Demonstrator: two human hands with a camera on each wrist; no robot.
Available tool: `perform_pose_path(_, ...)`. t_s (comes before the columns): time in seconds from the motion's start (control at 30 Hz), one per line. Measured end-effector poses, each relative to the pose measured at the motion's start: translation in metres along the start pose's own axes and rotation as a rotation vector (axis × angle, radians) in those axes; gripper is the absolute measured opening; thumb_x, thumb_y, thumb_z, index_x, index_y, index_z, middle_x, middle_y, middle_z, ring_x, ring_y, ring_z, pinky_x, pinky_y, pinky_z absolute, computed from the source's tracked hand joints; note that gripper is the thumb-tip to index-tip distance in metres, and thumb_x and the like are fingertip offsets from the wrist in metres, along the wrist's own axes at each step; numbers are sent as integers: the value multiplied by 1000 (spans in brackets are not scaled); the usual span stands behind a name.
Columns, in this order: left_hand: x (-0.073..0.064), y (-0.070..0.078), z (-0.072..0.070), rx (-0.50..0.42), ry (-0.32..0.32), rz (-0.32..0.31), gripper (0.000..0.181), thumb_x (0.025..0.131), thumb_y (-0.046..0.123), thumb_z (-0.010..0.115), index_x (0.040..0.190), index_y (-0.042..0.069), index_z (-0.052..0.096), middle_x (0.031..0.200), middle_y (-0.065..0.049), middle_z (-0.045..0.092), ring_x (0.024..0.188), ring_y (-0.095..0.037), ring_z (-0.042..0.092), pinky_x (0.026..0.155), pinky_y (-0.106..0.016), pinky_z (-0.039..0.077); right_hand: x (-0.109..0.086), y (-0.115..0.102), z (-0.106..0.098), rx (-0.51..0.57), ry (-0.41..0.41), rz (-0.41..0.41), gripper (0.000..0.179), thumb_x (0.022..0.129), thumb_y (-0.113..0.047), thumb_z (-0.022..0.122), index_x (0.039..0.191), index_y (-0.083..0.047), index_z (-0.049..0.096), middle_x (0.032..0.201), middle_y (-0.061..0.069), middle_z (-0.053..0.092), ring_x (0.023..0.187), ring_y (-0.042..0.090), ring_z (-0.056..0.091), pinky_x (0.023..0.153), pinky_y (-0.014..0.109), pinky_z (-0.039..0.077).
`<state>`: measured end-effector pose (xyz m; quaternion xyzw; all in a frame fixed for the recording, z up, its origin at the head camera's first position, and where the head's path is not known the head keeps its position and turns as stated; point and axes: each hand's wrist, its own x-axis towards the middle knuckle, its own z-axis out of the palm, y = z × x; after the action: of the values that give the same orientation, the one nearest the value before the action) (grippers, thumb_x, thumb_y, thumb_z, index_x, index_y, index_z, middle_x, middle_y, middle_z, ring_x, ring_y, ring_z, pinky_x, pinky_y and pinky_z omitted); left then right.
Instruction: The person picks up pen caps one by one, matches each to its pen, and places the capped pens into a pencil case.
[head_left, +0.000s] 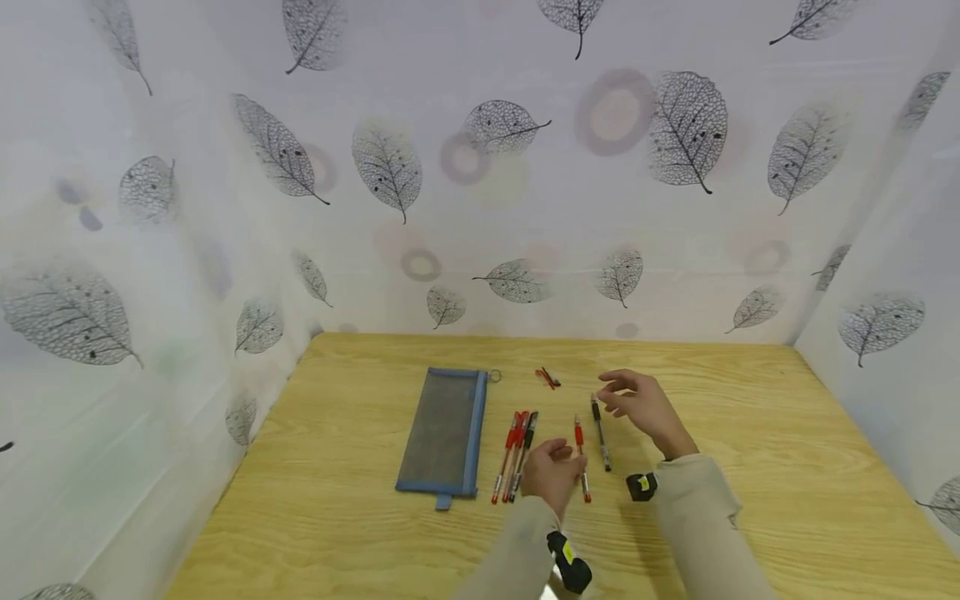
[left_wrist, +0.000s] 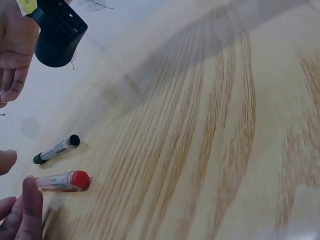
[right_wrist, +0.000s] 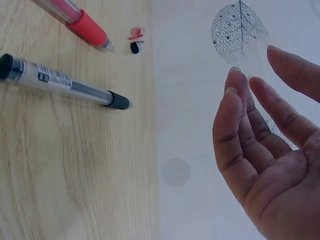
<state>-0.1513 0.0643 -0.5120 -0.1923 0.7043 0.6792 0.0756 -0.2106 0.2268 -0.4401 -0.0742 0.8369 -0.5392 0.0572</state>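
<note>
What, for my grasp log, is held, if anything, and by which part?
Right hand: nothing. Left hand: perhaps the rightmost red pen, mid-barrel, but that's unclear.

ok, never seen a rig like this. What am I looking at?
No robot: just a person's bare left hand and right hand. The wide picture comes from a head-worn camera; the other two come from wrist cameras.

On the wooden table lie a mesh pouch, two red pens and a black pen beside it, then a separate red pen and black pen, plus small red and black pieces behind.

The right hand holds nothing visible; the left overlaps the separate red pen, grip unclear.
</note>
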Motion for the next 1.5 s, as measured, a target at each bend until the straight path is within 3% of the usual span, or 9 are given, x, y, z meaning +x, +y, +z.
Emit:
perform_pose_path(0.27, -6, 10, 7, 84, 103, 46, 36, 74, 7, 82, 107, 6, 70, 91, 1, 68, 77, -14, 65, 65, -33, 56, -2, 7, -9, 5, 48, 1, 44, 96, -21, 61, 131, 4, 52, 112, 24, 60, 91, 40, 63, 78, 49, 54)
perform_pose_path(0.43, -3, 12, 15, 103, 145, 33, 36, 71, 1, 83, 105, 5, 70, 90, 0, 67, 77, -15, 65, 65, -34, 56, -5, 8, -13, 3, 57, -2, 44, 97, -22, 60, 131, 4, 52, 111, 24, 60, 93, 43, 62, 78, 50, 54)
perform_pose_path(0.63, -1, 13, 20, 248, 169, 38, 39, 70, 2, 83, 106, 8, 70, 91, 4, 66, 79, -15, 63, 65, -34, 55, -7, 7, -14, 3, 63, -1, 44, 97, -22, 60, 131, 4, 52, 111, 23, 60, 92, 42, 62, 78, 49, 54)
perform_pose_path(0.8, 6, 7, 21, 356, 153, 76, 39, 70, 2, 83, 107, 8, 69, 90, 4, 65, 82, -17, 62, 68, -35, 55, -9, 9, -15, 6, 68, 5, 44, 97, -23, 60, 131, 3, 52, 111, 23, 60, 91, 38, 63, 78, 49, 54)
perform_pose_path(1.1, 2, 13, 17, 410, 93, 109, 42, 70, 7, 84, 108, 5, 67, 85, 2, 64, 77, -18, 61, 66, -37, 54, -11, 10, -14, 19, 72, 17, 45, 97, -25, 60, 131, 3, 53, 110, 23, 60, 91, 37, 63, 80, 50, 53)
perform_pose_path(1.5, 2, 9, 17, 392, 65, 131, 46, 71, 8, 82, 113, 2, 64, 86, 0, 65, 79, -19, 61, 68, -38, 54, -16, 12, -16, 10, 79, 33, 47, 97, -26, 59, 134, 2, 51, 114, 23, 60, 90, 31, 64, 78, 42, 54)
